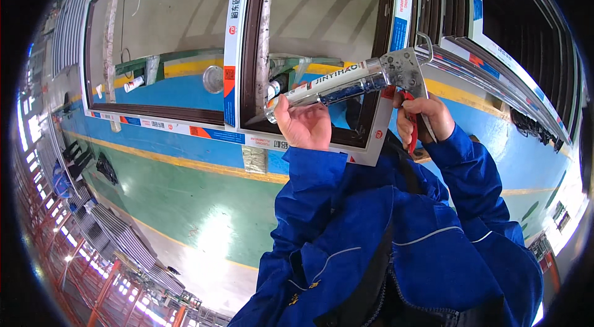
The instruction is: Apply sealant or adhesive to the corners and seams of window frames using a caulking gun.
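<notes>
Overhead, we hold a caulking gun (396,73) up against a brown window frame (247,42) that stands before us, its edges wrapped in white and blue protective film. Our right hand (424,118) is closed around the gun's red trigger and grip, fingers curled tight. Our left hand (304,124) cups the front of the white sealant cartridge (322,86) from below, fingers wrapped narrowly around it near the nozzle. The nozzle end sits against the inner edge of the frame's brown upright, close to the lower corner of the right-hand pane (328,5). Both our forearms are in blue work sleeves (470,172).

Around us, the frame holds two glass panes side by side, and a silvery strip runs down the upright between them. Through the glass we see a green bench with a pale tube (133,84) lying on it. More frames (495,30) are stacked just beside ours on the right. The workshop floor (185,203) is painted green and blue with yellow lines between the zones, and it shines under the lights. Racks of grey metal profiles (117,234) line the left side, well apart from us.
</notes>
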Available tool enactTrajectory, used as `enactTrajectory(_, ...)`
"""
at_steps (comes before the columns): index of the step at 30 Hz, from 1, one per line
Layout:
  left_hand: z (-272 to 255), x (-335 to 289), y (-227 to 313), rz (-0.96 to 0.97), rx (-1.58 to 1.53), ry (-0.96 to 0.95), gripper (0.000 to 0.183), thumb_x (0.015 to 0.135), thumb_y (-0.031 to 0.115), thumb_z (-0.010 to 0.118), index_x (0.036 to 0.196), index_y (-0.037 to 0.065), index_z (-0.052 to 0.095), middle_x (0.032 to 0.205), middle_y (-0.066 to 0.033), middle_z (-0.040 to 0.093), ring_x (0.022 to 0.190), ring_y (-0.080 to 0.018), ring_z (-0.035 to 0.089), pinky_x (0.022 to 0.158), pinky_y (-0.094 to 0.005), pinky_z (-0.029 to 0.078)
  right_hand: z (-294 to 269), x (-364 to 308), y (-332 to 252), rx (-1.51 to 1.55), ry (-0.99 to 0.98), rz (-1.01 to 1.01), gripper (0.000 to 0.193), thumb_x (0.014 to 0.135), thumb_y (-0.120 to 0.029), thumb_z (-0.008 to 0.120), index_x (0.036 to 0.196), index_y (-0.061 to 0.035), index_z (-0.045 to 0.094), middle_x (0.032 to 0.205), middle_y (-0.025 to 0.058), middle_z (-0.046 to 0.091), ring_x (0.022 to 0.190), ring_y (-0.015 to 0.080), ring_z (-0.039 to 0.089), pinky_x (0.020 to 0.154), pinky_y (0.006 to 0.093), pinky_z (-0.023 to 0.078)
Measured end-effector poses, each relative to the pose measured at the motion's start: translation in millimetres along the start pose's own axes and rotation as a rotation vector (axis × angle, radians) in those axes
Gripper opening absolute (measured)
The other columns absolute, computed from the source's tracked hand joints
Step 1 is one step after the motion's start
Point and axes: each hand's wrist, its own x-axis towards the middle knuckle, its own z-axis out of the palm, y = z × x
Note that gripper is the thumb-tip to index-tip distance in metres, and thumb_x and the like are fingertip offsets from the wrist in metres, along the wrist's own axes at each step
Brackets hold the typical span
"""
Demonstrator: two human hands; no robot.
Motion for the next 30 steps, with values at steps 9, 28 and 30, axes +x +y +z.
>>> enactTrajectory(9, -9, 7, -1, -0.017, -0.023, -0.012, 0.036, 0.082, 0.033, 0.067, 0.104, 0.006, 0.060, 0.105, -0.0106, 0.063, 0.103, -0.0262, 0.057, 0.091, -0.0459, 0.043, 2, 0, 2, -0.032, 0.011, -0.021, 0.023, 0.086, -0.013, 0.047, 0.100, 0.0047, 0.047, 0.056, 0.0126, 0.051, 0.046, 0.0240, 0.054, 0.045, 0.0356, 0.048)
enactTrajectory(28, 5, 10, -1, -0.008, 0.037, 0.059, 0.033, 0.083, 0.034, 0.066, 0.097, 0.005, 0.061, 0.098, -0.0097, 0.065, 0.097, -0.0252, 0.059, 0.083, -0.0450, 0.045, 1, -1, 9, -0.010, 0.042, -0.065, 0.024, 0.083, -0.011, 0.047, 0.101, 0.0035, 0.047, 0.057, 0.0128, 0.051, 0.048, 0.0243, 0.055, 0.044, 0.0361, 0.048)
enactTrajectory(30, 7, 9, 0, -0.018, 0.063, 0.062, 0.034, 0.083, 0.036, 0.065, 0.098, 0.006, 0.060, 0.099, -0.0101, 0.065, 0.097, -0.0255, 0.059, 0.082, -0.0447, 0.046, 4, -2, 9, -0.016, 0.045, -0.067, 0.024, 0.083, -0.012, 0.047, 0.102, 0.0036, 0.047, 0.057, 0.0130, 0.052, 0.048, 0.0242, 0.055, 0.044, 0.0359, 0.048)
